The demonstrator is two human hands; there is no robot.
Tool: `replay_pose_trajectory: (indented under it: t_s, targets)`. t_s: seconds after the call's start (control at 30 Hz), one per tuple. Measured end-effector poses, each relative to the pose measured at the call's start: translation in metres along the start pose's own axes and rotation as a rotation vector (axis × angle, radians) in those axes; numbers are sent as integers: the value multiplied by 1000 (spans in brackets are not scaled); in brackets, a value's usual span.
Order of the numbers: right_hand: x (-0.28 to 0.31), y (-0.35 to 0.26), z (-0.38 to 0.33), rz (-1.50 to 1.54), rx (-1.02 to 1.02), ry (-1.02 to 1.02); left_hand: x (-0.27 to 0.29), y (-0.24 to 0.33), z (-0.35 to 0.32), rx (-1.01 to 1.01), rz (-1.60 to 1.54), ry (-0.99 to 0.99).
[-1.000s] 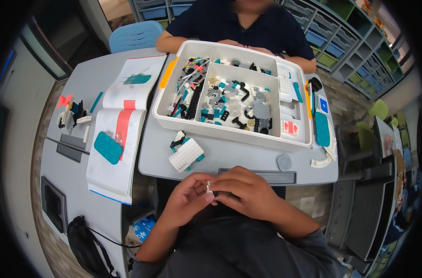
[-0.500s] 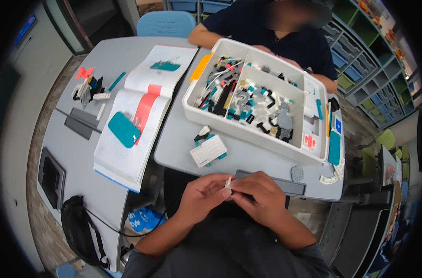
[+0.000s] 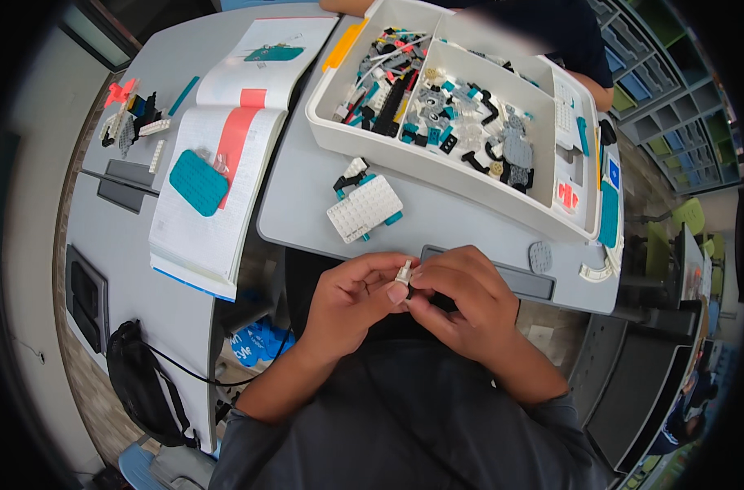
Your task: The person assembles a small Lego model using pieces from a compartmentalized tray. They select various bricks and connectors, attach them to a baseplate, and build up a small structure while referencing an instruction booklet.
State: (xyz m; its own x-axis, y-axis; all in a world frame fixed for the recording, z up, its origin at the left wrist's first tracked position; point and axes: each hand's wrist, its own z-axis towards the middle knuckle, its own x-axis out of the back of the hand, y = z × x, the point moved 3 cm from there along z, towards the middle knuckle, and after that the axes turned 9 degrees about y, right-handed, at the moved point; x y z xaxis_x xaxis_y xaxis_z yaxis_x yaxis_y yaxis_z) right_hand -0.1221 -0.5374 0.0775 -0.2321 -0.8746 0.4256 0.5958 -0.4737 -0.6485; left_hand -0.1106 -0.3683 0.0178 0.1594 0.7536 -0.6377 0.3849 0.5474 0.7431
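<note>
My left hand and my right hand meet in front of my body, just below the near edge of the grey table. Together their fingertips pinch a small white building piece; most of it is hidden by the fingers. On the table just beyond the hands lies a white studded plate with teal and black parts attached. Behind it stands a white sorting tray filled with several grey, black and teal pieces.
An open instruction booklet lies on the left table with a teal plate on it. Loose red, white and grey pieces sit at the far left. Another person in a dark top sits across the table. A black bag lies on the floor.
The view has tilted down and left, so the tables and tray sit higher and farther right. My hands stay together on the small white piece, now nearer the table edge.
</note>
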Motion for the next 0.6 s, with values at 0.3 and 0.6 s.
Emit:
replay_pose_trajectory:
  t_s: [0.3,0.6]
  targets:
    - [2,8,-6,61,30,12,-8,3,0,-25,115,-137]
    - [11,10,-9,81,30,29,-15,-2,0,-5,129,-135]
